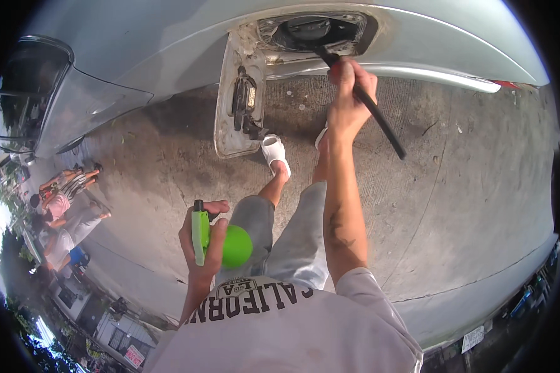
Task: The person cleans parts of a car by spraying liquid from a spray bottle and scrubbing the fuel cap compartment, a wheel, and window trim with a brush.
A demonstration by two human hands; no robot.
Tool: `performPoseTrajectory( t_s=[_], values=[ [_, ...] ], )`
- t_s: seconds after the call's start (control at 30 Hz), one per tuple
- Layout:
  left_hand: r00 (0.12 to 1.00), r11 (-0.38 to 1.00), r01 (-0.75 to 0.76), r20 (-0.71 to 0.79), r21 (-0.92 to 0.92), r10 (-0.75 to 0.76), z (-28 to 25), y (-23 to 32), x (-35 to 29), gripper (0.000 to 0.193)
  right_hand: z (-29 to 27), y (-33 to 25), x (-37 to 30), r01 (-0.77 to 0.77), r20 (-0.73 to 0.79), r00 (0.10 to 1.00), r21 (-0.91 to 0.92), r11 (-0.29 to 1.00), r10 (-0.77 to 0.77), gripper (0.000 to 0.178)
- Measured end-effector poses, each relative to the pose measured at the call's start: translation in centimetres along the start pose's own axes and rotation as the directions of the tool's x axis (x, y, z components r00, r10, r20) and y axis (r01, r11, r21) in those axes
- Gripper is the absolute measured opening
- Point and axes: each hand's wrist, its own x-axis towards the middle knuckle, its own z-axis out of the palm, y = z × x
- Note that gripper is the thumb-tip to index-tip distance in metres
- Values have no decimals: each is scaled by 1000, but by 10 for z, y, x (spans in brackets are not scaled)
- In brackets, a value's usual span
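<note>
My right hand point(350, 96) is closed around a black long-handled brush point(381, 123). Its far end reaches into the dirty fuel filler recess point(366, 34) in the side of a silver car. The tip is hard to make out against the dark opening. A dark round fuel cap point(308, 27) sits in that recess. To its left the fuel door point(225, 132) hangs swung out, its grimy inner face and black latch part showing. Lower down, my left hand point(214, 247) grips a green spray bottle point(236, 246) by its trigger head, the black nozzle upward, apart from the car.
The silver car's body point(168, 37) spans the top, with a side mirror point(28, 93) at far left. Below lies rough concrete ground point(429, 186), where my feet in white clogs point(274, 152) stand. Several people point(62, 211) are in the background at left.
</note>
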Motion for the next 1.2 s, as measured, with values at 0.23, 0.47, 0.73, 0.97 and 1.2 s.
performPoseTrajectory(
  t_s=[0.23, 0.47, 0.73, 0.97, 1.2],
  values=[
    [996, 999, -22, -90, -33, 19, -3, 6, 3, 17, 29, -1, -9, 83, 188, 979, 14, 996, -85, 24],
    [994, 999, -29, -106, -38, 25, -7, -4, 3, 16, 44, -8, 16, -15, 314, 948, -121, 993, 53, 19],
    [996, 999, -37, -84, -39, 33, -11, -3, 1, 16, 51, -10, 0, -316, 253, 927, 120, 941, 278, 22],
    [996, 997, -75, -55, 25, 77, -16, -5, 3, 14, -19, 13, -6, -167, 59, 985, 130, 977, 160, 19],
    [995, 993, -98, 3, 70, 98, -5, 10, 9, 16, 50, 41, -50, -355, 208, 931, 344, 869, 298, 12]
  ],
)
